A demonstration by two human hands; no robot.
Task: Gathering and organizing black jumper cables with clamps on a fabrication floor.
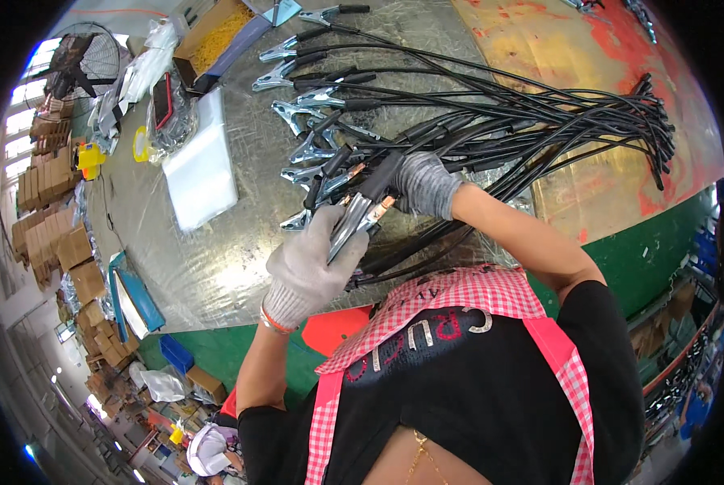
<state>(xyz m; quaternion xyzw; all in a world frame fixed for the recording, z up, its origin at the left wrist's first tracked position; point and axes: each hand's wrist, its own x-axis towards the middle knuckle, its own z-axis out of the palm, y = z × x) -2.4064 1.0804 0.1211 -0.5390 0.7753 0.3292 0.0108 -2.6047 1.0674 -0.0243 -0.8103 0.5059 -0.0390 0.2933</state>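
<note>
My left hand, in a pale knit glove, is closed around the silver jaws of a battery clamp. My right hand, in a grey glove, is closed at the same clamp's black grip end, beside the cables; its fingertips are partly hidden. A copper-coloured piece shows at the clamp, near my left fingers. Around my hands lie more silver clamps with black grips, fanned out along the bundle's left end. Their black cables run right across the table and gather at the far right.
A stack of clear plastic bags lies left of the clamps. Beyond it are a phone, yellow tape and an open box of yellow bits. A teal folder sits at the table's left edge. Cartons are piled farther left.
</note>
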